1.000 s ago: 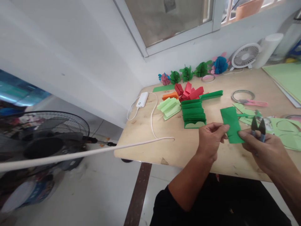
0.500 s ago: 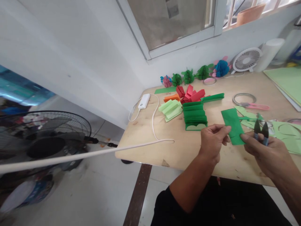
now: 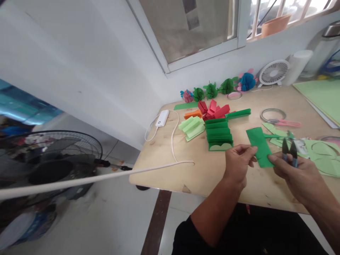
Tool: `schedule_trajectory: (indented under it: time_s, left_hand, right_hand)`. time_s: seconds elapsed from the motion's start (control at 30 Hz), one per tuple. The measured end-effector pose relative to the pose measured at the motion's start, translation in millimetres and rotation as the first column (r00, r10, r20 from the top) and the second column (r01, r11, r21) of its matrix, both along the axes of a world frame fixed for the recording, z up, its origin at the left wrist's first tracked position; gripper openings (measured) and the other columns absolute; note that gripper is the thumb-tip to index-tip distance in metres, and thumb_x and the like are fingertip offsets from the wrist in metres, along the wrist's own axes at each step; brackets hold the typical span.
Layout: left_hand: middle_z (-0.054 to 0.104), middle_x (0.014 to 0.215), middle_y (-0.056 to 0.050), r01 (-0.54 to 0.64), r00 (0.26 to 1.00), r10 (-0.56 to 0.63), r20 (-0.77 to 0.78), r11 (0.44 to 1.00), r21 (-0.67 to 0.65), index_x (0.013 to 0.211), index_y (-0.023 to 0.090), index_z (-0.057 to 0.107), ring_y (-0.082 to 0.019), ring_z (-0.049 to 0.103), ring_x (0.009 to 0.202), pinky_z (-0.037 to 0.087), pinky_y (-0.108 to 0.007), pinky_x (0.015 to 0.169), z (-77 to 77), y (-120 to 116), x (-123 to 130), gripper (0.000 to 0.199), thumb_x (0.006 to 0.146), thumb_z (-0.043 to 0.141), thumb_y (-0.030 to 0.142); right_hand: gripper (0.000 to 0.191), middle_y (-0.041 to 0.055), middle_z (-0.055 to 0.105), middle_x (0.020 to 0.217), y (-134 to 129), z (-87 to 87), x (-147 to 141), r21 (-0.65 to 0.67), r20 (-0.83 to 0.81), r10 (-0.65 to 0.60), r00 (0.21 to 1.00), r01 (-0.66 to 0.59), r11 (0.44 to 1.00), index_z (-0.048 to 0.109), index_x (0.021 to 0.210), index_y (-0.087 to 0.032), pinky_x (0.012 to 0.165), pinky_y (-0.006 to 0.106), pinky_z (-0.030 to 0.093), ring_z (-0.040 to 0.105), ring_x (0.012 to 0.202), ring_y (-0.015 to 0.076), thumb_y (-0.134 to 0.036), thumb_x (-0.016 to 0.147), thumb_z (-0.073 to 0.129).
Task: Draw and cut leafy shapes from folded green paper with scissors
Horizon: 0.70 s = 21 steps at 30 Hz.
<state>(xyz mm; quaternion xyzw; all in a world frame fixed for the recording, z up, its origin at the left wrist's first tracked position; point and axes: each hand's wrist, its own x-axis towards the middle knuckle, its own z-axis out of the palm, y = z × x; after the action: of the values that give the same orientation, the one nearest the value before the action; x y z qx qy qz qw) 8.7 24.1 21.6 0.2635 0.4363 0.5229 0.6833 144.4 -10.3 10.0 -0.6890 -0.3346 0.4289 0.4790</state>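
My left hand (image 3: 240,161) pinches the left edge of a green paper rectangle (image 3: 259,147), held above the table near its front. At the paper's lower right edge, the thumb of my right hand (image 3: 294,171) presses on it, and a dark-bladed cutting tool (image 3: 289,150) with its blades apart is held in the same hand. Left of my left hand lies a stack of folded green paper (image 3: 219,132) with a pale green scalloped piece (image 3: 221,147) at its front. Light green cut scraps (image 3: 320,152) are spread behind and right of my right hand.
Folded light green (image 3: 192,128), orange (image 3: 193,114) and red papers (image 3: 215,109) lie on the wooden table (image 3: 159,170). Paper figures (image 3: 211,90) line the wall beside a small white fan (image 3: 274,72). A white cable (image 3: 106,176) crosses the left edge near a floor fan (image 3: 50,159).
The view has shifted slightly, so the table's contents appear a little lower and further left. Both hands keep the same hold on the green paper.
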Motion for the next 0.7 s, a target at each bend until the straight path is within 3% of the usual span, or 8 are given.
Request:
schedule_trajectory:
  time_s: [0.13, 0.2, 0.37, 0.43, 0.57, 0.63, 0.7]
  left_hand:
    - [0.052, 0.049, 0.004, -0.010, 1.000, 0.010, -0.016, 1.000, 0.005, 0.061, 0.015, 0.065, -0.006, 0.044, 0.045, 0.029, -0.023, 0.048, -3.2, -0.9, -1.2, 0.033, 0.057, 0.083, 0.042]
    - [0.052, 0.049, 0.003, -0.011, 0.999, 0.011, -0.044, 1.000, 0.001, 0.061, 0.015, 0.064, -0.006, 0.044, 0.045, 0.029, -0.022, 0.048, -5.7, -2.5, -2.7, 0.033, 0.058, 0.082, 0.042]
    - [0.051, 0.045, 0.004, 0.011, 0.993, -0.013, -0.115, 1.000, -0.017, 0.059, 0.015, 0.062, -0.006, 0.040, 0.043, 0.028, -0.022, 0.046, -15.7, -10.4, -7.6, 0.029, 0.062, 0.080, 0.039]
    - [0.051, 0.044, 0.003, 0.024, 0.990, -0.028, -0.140, 0.999, -0.026, 0.059, 0.015, 0.062, -0.006, 0.040, 0.041, 0.027, -0.022, 0.045, -21.1, -14.5, -9.2, 0.029, 0.063, 0.080, 0.038]
    - [0.051, 0.042, 0.003, 0.040, 0.982, -0.047, -0.181, 0.998, -0.042, 0.059, 0.015, 0.064, -0.006, 0.037, 0.040, 0.025, -0.022, 0.044, -31.3, -21.2, -10.7, 0.030, 0.064, 0.081, 0.038]
    - [0.051, 0.043, 0.004, 0.042, 0.979, -0.051, -0.198, 0.998, -0.046, 0.059, 0.015, 0.063, -0.006, 0.037, 0.040, 0.025, -0.022, 0.044, -34.8, -23.3, -10.3, 0.030, 0.064, 0.081, 0.039]
    - [0.050, 0.043, 0.004, 0.044, 0.975, -0.054, -0.213, 0.998, -0.050, 0.057, 0.015, 0.062, -0.006, 0.038, 0.041, 0.025, -0.021, 0.044, -37.0, -24.9, -9.3, 0.032, 0.063, 0.081, 0.040]
  right_hand:
    - [0.050, -0.0044, 0.043, 0.049, -1.3, -1.2, 2.0, 0.002, 0.074, 0.066, 0.995, -0.067, 0.998, 0.056, 0.055, -0.021, 0.044, 0.029, 0.027, 0.037, 0.048, 0.0117, -0.060, 0.049, 0.088]
    - [0.049, -0.0030, 0.048, 0.052, -2.0, -1.9, 8.7, 0.023, 0.108, 0.091, 0.990, -0.094, 0.995, 0.067, 0.065, -0.020, 0.046, 0.030, 0.033, 0.042, 0.051, 0.0140, -0.066, 0.054, 0.083]
    - [0.062, 0.0057, 0.070, 0.077, -2.1, -8.4, 67.6, 0.076, 0.289, 0.001, 0.957, -0.025, 0.997, 0.080, 0.098, -0.024, 0.060, 0.038, 0.045, 0.059, 0.067, 0.0220, -0.075, 0.062, 0.074]
    - [0.069, 0.0094, 0.075, 0.078, -0.1, -15.6, 105.5, 0.059, 0.589, -0.030, 0.808, -0.006, 0.998, 0.081, 0.095, -0.026, 0.060, 0.041, 0.046, 0.063, 0.060, 0.0225, -0.085, 0.066, 0.062]
    - [0.086, 0.0126, 0.062, 0.049, 3.4, -36.4, 174.0, 0.001, 0.717, -0.089, 0.691, 0.127, 0.992, 0.082, 0.086, -0.019, 0.047, 0.044, 0.034, 0.040, 0.035, 0.0171, -0.094, 0.049, 0.064]
    - [0.089, 0.0131, 0.060, 0.046, 1.9, -44.3, 193.0, -0.006, 0.804, -0.112, 0.583, 0.197, 0.980, 0.082, 0.088, -0.017, 0.045, 0.043, 0.029, 0.031, 0.031, 0.0135, -0.096, 0.057, 0.056]
    - [0.083, 0.0186, 0.069, 0.063, -1.4, -45.8, 199.3, 0.009, 0.868, -0.094, 0.487, 0.174, 0.985, 0.081, 0.095, -0.016, 0.046, 0.043, 0.033, 0.032, 0.036, 0.0122, -0.090, 0.072, 0.052]
